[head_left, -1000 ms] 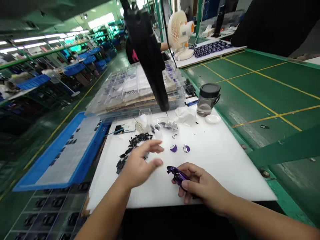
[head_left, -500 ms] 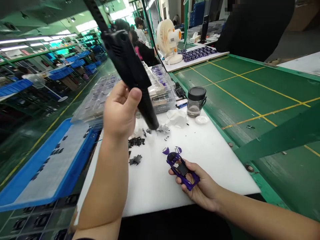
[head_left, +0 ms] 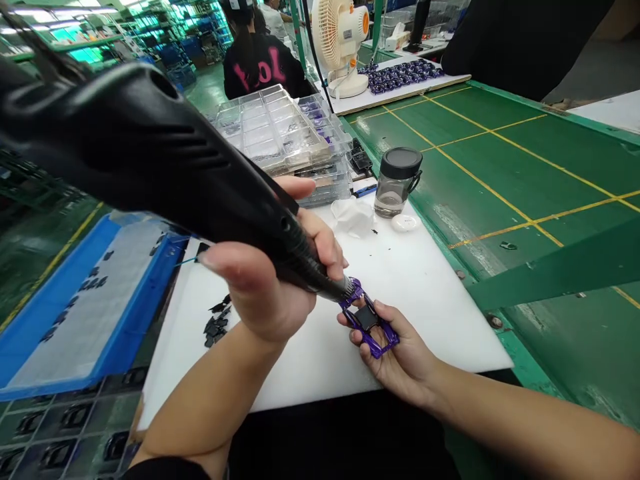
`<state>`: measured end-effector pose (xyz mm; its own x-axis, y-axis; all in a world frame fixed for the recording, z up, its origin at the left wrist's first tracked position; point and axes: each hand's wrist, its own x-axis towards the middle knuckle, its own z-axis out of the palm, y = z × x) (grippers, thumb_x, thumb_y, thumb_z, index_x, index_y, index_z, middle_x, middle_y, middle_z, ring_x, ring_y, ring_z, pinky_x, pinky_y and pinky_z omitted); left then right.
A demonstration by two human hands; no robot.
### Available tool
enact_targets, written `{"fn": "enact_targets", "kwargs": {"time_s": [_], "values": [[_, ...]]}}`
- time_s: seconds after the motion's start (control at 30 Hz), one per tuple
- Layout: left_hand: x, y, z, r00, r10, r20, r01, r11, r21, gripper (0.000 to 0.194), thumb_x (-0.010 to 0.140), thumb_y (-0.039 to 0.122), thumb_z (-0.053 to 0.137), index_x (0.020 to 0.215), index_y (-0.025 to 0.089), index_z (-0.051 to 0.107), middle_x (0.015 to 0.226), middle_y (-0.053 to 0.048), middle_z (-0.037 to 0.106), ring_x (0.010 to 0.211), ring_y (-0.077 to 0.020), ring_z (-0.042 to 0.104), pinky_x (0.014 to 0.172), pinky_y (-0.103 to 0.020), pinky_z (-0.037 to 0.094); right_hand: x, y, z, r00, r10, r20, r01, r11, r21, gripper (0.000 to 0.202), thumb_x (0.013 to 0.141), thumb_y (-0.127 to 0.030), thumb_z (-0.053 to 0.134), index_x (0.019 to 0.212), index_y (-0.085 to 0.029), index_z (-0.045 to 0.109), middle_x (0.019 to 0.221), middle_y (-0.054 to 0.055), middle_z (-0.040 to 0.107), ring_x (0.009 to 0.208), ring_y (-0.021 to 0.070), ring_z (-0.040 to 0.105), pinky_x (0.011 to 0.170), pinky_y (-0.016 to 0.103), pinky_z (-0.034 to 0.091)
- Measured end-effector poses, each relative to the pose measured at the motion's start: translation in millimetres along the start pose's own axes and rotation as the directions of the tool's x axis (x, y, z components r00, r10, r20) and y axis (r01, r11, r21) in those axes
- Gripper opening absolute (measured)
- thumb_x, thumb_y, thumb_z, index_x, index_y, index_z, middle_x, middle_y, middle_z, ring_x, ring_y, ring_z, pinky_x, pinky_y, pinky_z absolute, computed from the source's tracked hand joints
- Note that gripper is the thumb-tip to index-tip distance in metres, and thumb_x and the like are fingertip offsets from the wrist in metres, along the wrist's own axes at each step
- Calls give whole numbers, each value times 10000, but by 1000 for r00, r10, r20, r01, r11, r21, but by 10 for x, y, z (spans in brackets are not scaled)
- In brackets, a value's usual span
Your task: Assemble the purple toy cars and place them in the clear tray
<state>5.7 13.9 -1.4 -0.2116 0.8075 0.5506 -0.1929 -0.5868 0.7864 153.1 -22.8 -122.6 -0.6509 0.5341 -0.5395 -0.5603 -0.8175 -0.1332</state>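
A black electric screwdriver (head_left: 200, 180) slants across the view from upper left, with my left hand (head_left: 270, 293) wrapped around its lower body. Its tip end meets the far end of a purple plastic car-shaped frame (head_left: 374, 347) and hides that part. My right hand (head_left: 407, 360) grips this frame by its side, above the white work board (head_left: 325, 373). Inside the frame sits a black rectangular piece (head_left: 367, 318). Left of my left wrist lies a small heap of black plastic parts (head_left: 216, 328).
Stacked clear compartment boxes (head_left: 285, 127) stand behind the board. Near its right edge are a lidded jar (head_left: 393, 193), crumpled white tissue (head_left: 353, 217) and a white disc (head_left: 404, 223). A blue tray (head_left: 117, 327) lies left; a green conveyor (head_left: 500, 180) runs right. A fan (head_left: 345, 40) stands farther back.
My left hand has brought the screwdriver down and right, from above the board to the purple frame, tilting it flatter. My right hand still holds the frame in nearly the same place.
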Motion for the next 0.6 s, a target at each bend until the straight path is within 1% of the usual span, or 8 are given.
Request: {"fn": "enact_targets", "kwargs": {"time_s": [0.1,0.23,0.33,0.43,0.5,0.6], "values": [[-12,-6,23,1000,11,6,-11,1000,28,855,662,955,501,886,143,650,473,-10,485,346,-179,490,326,-280,426,-1,-10,-9,1000,10,-6,-10,1000,7,272,849,-299,673,1055,-129,625,992,140,708,662,129,664,554,180,564],[-42,-64,30,1000,6,22,-6,1000,-15,821,674,929,555,889,141,644,479,-2,496,350,-177,490,309,-268,423,9,-18,-17,1000,18,16,-19,1000,18,266,855,-298,665,1070,-152,612,980,126,705,671,134,668,566,187,567],[-59,-127,20,1000,9,29,-7,998,-61,788,686,895,609,899,137,639,492,0,511,358,-178,498,303,-258,428,16,-19,-30,999,23,35,-24,999,25,290,845,-298,676,1083,-145,609,972,126,708,666,135,670,567,186,568],[-62,-150,16,999,-6,42,8,998,-68,774,690,892,610,885,144,631,497,2,518,370,-182,513,303,-254,430,22,-22,-43,999,31,33,-32,999,27,317,840,-303,681,1093,-124,614,971,126,712,661,134,672,571,188,573],[-60,-132,27,998,-16,54,18,999,-46,780,681,907,593,879,153,625,497,5,514,380,-185,521,310,-257,431,29,-27,-47,999,38,30,-39,999,30,305,848,-306,670,1083,-118,620,984,128,713,664,132,673,567,186,573],[-60,-80,62,996,-61,64,59,998,23,779,662,917,588,867,166,618,493,7,503,397,-186,524,331,-268,438,38,-37,-45,999,42,26,-43,999,32,283,862,-307,651,1064,-110,629,985,132,716,652,126,669,554,181,570]]}}
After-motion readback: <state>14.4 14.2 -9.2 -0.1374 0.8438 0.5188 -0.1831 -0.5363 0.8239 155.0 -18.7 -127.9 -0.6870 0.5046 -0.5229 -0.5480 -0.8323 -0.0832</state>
